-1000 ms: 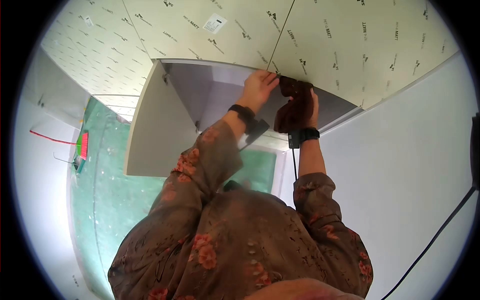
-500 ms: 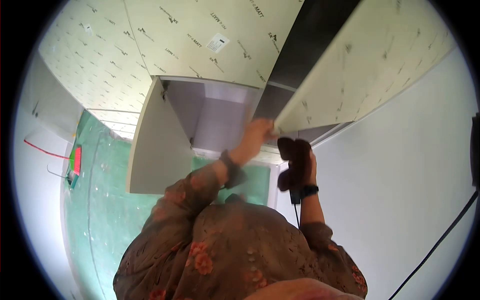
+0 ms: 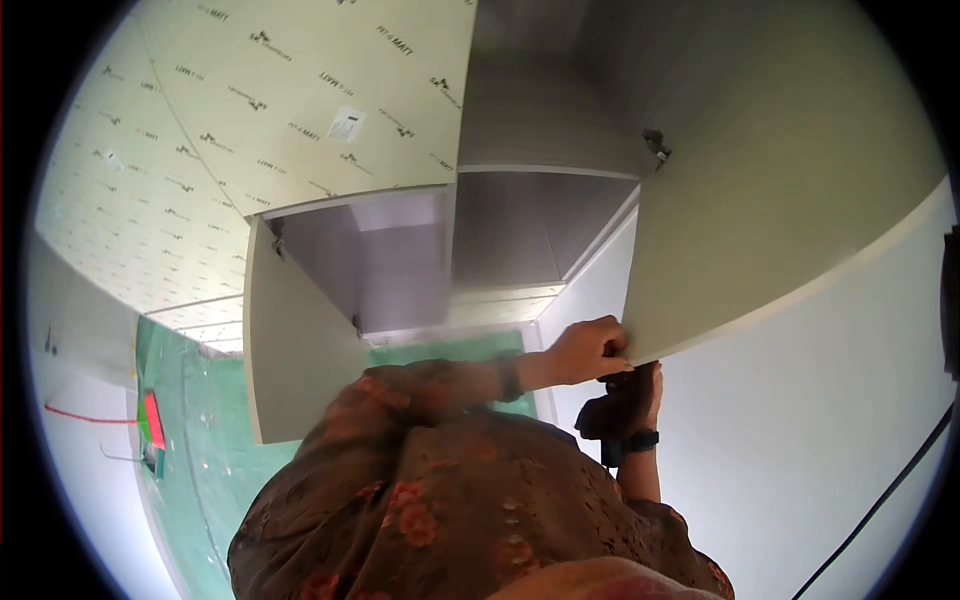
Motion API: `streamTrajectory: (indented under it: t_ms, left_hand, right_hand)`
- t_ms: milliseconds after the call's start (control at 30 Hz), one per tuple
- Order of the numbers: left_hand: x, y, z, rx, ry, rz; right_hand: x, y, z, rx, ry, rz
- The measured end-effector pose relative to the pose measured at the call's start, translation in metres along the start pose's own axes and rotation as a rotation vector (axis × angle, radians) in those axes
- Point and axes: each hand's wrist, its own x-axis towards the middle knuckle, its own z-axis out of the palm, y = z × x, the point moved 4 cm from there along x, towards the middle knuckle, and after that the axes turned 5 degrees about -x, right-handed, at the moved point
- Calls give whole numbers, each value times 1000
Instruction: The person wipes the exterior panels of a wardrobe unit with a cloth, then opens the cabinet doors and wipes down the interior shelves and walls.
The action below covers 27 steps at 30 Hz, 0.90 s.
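The tall cabinet door (image 3: pixel 760 220) on the right stands swung open, its plain inner face towards me and a hinge (image 3: pixel 656 146) showing. My left hand (image 3: pixel 588 350) is closed on the lower free corner of this door, fingers curled at its edge. Just below and to the right, my right hand (image 3: pixel 655 398) is closed on a dark brown, lobed, soft-looking cloth (image 3: pixel 612 412); the door corner and the cloth hide most of its fingers. A black strap (image 3: pixel 640 440) circles the right wrist.
A lower cabinet door (image 3: pixel 300 345) stands open at left, before a cabinet compartment (image 3: pixel 405 265). Film-covered panels (image 3: pixel 300 110) rise at upper left. Green sheeting (image 3: pixel 210 400) covers the floor, with a red brush (image 3: pixel 153 420) far left. A white wall (image 3: pixel 800 430) borders the right.
The tall door has swung out to the right, uncovering the dark compartments behind it. My left hand has moved right with its edge; my right hand and the cloth are lower and slightly further right.
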Motion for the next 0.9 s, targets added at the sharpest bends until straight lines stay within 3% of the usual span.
streamTrajectory:
  t_ms: [200,267,367,400,467,500,567,600,667,700,767,800,900]
  left_hand:
    - [34,7,46,55,-244,49]
    - [39,15,48,37,-349,193]
    - [47,16,31,68,-458,128]
    - [51,17,18,107,-444,107]
    - [62,13,-22,223,-321,194]
    - [72,6,-47,378,-256,316]
    - [80,23,-109,492,-154,439]
    - [83,11,-137,877,-92,522]
    - [85,47,-184,756,48,341]
    - [84,55,-201,837,79,354]
    - [82,71,-227,1008,139,392]
    - [80,80,-236,1098,160,415]
    - [86,93,-255,1347,99,402]
  right_hand:
    - [-14,-2,-48,124,356,-137]
    - [-16,-8,-57,97,514,-286]
    - [-18,-14,-70,153,536,-258]
    - [-14,-7,-92,160,543,-262]
    - [-6,15,-139,-244,577,-303]
    - [-10,7,-124,-236,578,-299]
    - [-16,-18,-80,198,600,-315]
    - [-16,-4,-91,208,601,-310]
    - [-19,35,-119,345,485,-258]
    - [-20,39,-112,351,495,-263]
    - [-13,42,-76,189,139,-215]
    - [-13,47,-90,125,73,-12]
    - [4,6,-58,-342,47,-132]
